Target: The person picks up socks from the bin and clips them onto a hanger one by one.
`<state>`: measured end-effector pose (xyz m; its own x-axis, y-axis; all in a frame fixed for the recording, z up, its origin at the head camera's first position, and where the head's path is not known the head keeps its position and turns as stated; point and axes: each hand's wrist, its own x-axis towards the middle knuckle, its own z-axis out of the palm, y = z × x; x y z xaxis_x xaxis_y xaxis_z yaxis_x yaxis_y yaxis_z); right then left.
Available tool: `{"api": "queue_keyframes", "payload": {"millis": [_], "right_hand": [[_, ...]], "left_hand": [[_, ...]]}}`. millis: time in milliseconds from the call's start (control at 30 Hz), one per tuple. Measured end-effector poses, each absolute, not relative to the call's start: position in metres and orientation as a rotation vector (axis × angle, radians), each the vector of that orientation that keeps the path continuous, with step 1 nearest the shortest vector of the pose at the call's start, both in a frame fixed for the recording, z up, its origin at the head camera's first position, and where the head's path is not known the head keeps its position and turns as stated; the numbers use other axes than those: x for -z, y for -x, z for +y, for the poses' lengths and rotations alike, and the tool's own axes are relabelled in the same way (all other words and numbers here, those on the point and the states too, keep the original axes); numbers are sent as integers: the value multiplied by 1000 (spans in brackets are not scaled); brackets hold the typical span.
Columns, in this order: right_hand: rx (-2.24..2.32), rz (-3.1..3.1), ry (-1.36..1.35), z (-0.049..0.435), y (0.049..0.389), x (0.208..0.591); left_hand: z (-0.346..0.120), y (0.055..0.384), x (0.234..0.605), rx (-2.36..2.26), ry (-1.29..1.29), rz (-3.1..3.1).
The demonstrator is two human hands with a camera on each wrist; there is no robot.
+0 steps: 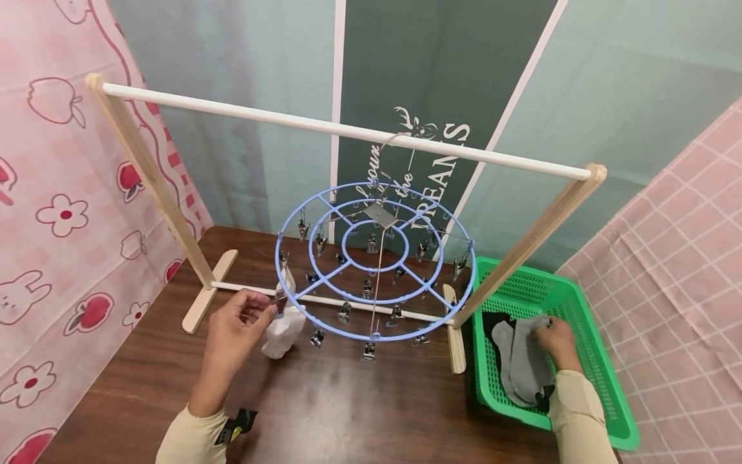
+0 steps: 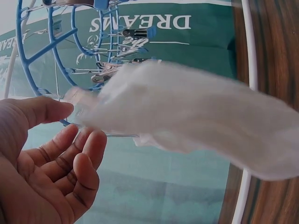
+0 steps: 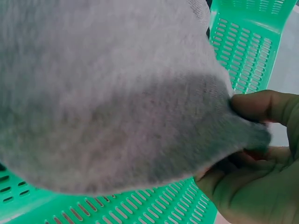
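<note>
A white sock (image 1: 285, 332) hangs from a metal clip (image 1: 280, 301) at the left rim of the blue round clip hanger (image 1: 375, 336). Close beside that clip is my left hand (image 1: 239, 322), its thumb and fingers apart with a gap between them in the left wrist view. The white sock (image 2: 187, 112) looks blurred there. Over the green basket (image 1: 614, 386), my right hand (image 1: 558, 341) pinches a grey sock (image 1: 530, 361) by one end. The right wrist view has the grey sock (image 3: 121, 116) stretched out from between thumb and fingers.
The hanger hooks onto the white top rail (image 1: 243, 115) of a wooden-legged rack (image 1: 156, 180). Several clips dangle from its rings. Another grey sock (image 1: 503, 351) and dark fabric (image 1: 495, 319) lie in the basket, right of the rack's right leg (image 1: 522, 251). Patterned curtains (image 1: 64, 212) flank the brown table (image 1: 324, 412).
</note>
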<state>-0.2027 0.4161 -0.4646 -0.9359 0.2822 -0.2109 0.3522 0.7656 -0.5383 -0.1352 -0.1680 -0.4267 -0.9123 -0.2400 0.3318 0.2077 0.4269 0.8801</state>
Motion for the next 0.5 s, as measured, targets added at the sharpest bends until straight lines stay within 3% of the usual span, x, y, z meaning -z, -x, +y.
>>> {"api": "queue_keyframes", "payload": {"millis": [500], "right_hand": [[968, 2887, -574, 415, 202, 470]], "left_hand": [[-159, 118, 418, 1507, 29, -2225]]}}
